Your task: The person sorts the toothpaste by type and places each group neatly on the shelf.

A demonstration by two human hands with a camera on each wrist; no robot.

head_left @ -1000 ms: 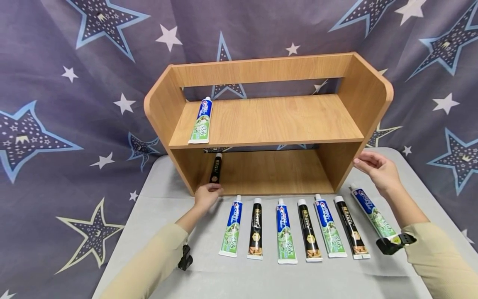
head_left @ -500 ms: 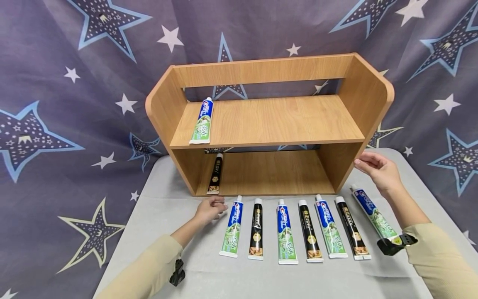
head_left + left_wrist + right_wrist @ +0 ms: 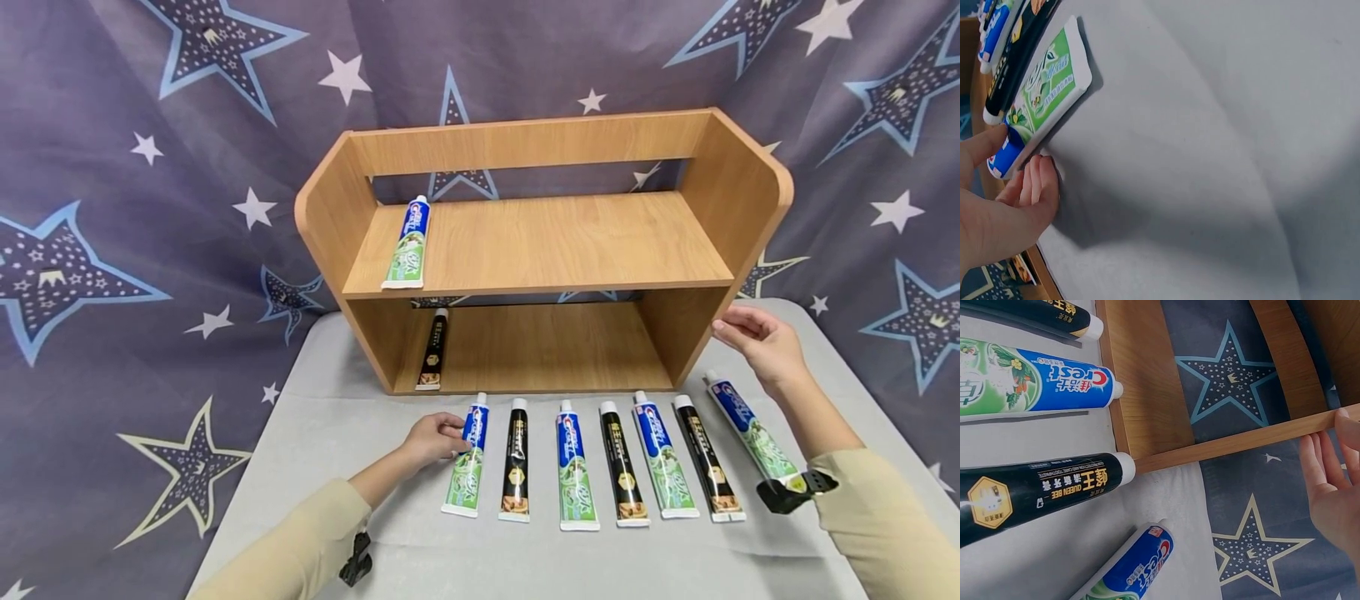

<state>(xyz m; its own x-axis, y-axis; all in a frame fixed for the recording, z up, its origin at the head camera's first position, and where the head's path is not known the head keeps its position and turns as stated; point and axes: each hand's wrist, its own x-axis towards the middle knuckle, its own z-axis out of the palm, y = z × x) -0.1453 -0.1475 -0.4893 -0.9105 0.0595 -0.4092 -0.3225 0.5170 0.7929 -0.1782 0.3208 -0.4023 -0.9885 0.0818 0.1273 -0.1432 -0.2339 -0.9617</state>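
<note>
My left hand (image 3: 433,440) is at the leftmost blue-and-green toothpaste tube (image 3: 466,475) on the table. In the left wrist view its thumb lies over the blue end of the tube, and the other fingers are beside the near edge without closing round it. My right hand (image 3: 765,346) pinches the right side panel of the wooden shelf (image 3: 750,187), the thumb on one face and fingers on the other in the right wrist view. A black toothpaste tube (image 3: 432,354) lies on the lower board, and another blue-and-green tube (image 3: 408,243) on the upper one.
To the right, a row of alternating black tubes (image 3: 515,467) and blue-and-green tubes (image 3: 576,471) lies before the shelf. The rightmost tube (image 3: 750,429) lies slanted near my right forearm. A starry curtain (image 3: 187,333) hangs behind the grey-covered table (image 3: 420,542).
My left hand let go of the black tube on the lower board, drew back toward me, and moved right to the leftmost blue-and-green tube. My right hand stays on the shelf's side.
</note>
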